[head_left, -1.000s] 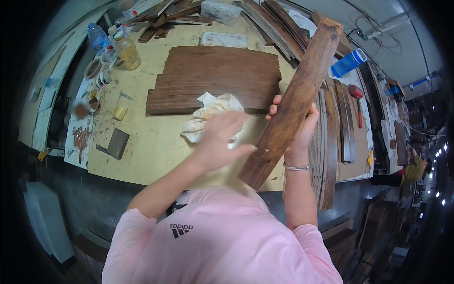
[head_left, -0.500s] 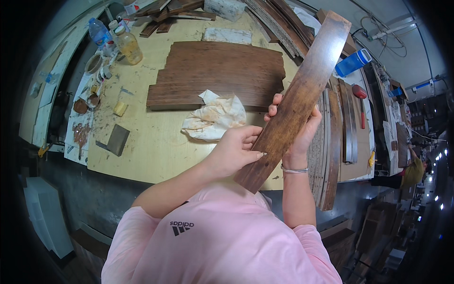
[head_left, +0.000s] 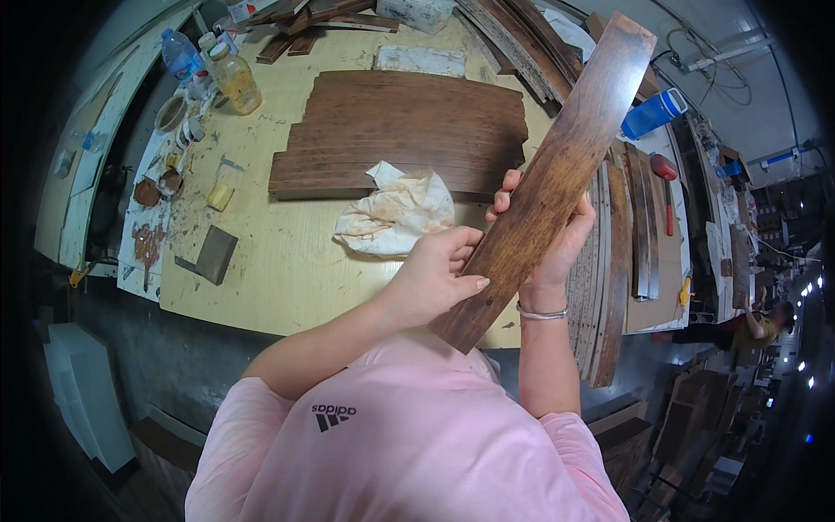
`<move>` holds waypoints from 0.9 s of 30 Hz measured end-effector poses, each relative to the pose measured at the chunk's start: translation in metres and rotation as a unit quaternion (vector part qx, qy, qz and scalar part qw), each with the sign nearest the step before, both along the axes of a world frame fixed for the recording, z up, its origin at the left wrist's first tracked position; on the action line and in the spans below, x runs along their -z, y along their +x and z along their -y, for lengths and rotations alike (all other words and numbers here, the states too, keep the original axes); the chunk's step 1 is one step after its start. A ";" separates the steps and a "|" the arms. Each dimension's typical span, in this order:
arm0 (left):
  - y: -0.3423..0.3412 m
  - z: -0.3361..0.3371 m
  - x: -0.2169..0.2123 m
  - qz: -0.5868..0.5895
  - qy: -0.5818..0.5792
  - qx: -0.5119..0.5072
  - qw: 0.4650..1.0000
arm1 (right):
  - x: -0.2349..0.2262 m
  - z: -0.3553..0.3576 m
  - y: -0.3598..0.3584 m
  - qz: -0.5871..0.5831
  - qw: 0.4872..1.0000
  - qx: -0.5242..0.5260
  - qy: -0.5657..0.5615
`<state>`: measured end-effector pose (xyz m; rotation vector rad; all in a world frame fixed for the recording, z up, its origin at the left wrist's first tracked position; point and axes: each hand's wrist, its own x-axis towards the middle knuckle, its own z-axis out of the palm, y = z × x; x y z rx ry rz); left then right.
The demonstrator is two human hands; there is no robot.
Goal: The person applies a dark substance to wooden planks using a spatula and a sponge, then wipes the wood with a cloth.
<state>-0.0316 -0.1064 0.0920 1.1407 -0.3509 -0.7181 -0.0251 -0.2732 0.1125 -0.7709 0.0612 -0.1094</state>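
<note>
A long brown wooden plank (head_left: 557, 174) slants up and to the right in front of me, its glossy face catching light at the far end. My left hand (head_left: 444, 271) grips its near end, thumb on top and fingers curled underneath. Farther along, my right hand (head_left: 565, 239) supports the plank from below, with fingertips showing at its left edge and the thumb at its right. Just beyond my left hand, a crumpled, brown-stained white cloth (head_left: 400, 213) lies against a row of dark planks (head_left: 404, 130) laid side by side on the pale table (head_left: 287, 287).
Bottles (head_left: 235, 80) and stained pots stand at the left, near a yellow sponge (head_left: 219, 197) and a dark flat block (head_left: 216, 254). Stacked planks (head_left: 600, 287), a red mallet (head_left: 664, 170) and a blue water bottle (head_left: 652, 113) are on the right. Another person (head_left: 757, 331) is far right.
The plank has tilted slightly, its far end shifting up and right, while both hands keep their grip. At far right, the other person has changed position.
</note>
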 end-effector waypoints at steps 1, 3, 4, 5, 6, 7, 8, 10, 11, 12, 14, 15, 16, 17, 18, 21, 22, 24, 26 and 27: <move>0.000 0.000 0.003 0.000 -0.009 0.001 1.000 | 0.002 0.001 0.000 0.003 1.000 0.000 0.009; -0.001 0.001 0.004 0.002 -0.019 -0.001 1.000 | 0.003 0.002 -0.001 0.006 1.000 -0.001 0.018; -0.002 0.001 0.005 0.003 -0.024 -0.002 1.000 | 0.003 0.002 -0.001 0.006 1.000 0.000 0.017; -0.002 0.002 0.004 0.001 -0.015 -0.008 1.000 | 0.003 0.002 -0.002 0.006 1.000 0.001 0.016; -0.003 0.002 0.001 0.000 -0.006 -0.014 1.000 | 0.002 0.001 -0.002 0.007 1.000 -0.002 0.020; -0.004 0.003 0.000 -0.001 0.002 -0.020 1.000 | 0.002 0.001 -0.002 0.008 1.000 -0.004 0.024; -0.006 0.004 -0.001 0.005 0.012 -0.033 0.999 | 0.001 0.000 -0.002 0.009 1.000 -0.007 0.027; -0.010 0.005 -0.001 0.016 0.031 -0.059 0.998 | 0.001 -0.001 -0.004 0.003 1.000 -0.002 0.030; -0.010 0.005 0.001 0.029 0.049 -0.056 0.997 | 0.002 -0.002 -0.004 0.000 0.999 0.000 0.032; -0.009 0.004 0.006 0.041 0.066 -0.054 0.995 | 0.002 -0.003 -0.004 -0.005 0.999 0.000 0.034; -0.011 0.003 0.008 0.069 0.082 -0.056 0.993 | 0.004 -0.004 -0.004 -0.014 0.999 -0.001 0.039; -0.015 0.004 0.008 0.083 0.081 -0.059 0.991 | 0.005 -0.005 -0.004 -0.013 0.999 0.000 0.038; -0.017 0.004 0.008 0.098 0.079 -0.063 0.990 | 0.006 -0.006 -0.004 -0.012 0.999 0.000 0.036; -0.019 0.003 0.009 0.116 0.079 -0.065 0.988 | 0.006 -0.006 -0.004 -0.011 0.999 0.001 0.036; -0.020 0.003 0.012 0.133 0.078 -0.066 0.986 | 0.007 -0.005 -0.004 -0.009 0.999 -0.002 0.038; -0.016 -0.003 0.015 0.031 0.009 -0.010 0.999 | 0.012 -0.002 -0.006 -0.003 0.999 -0.014 0.047; -0.015 -0.004 0.015 -0.029 -0.025 0.018 0.999 | 0.013 -0.001 -0.005 0.001 0.998 -0.019 0.052; -0.018 -0.001 0.012 -0.021 -0.002 -0.007 1.000 | 0.018 0.001 -0.004 0.004 0.998 -0.030 0.060; -0.023 0.006 0.010 -0.013 0.018 -0.040 0.999 | 0.024 0.004 0.000 0.004 0.997 -0.038 0.061; -0.028 0.011 0.010 -0.011 0.026 -0.061 0.998 | 0.024 0.003 0.000 -0.003 0.998 -0.039 0.057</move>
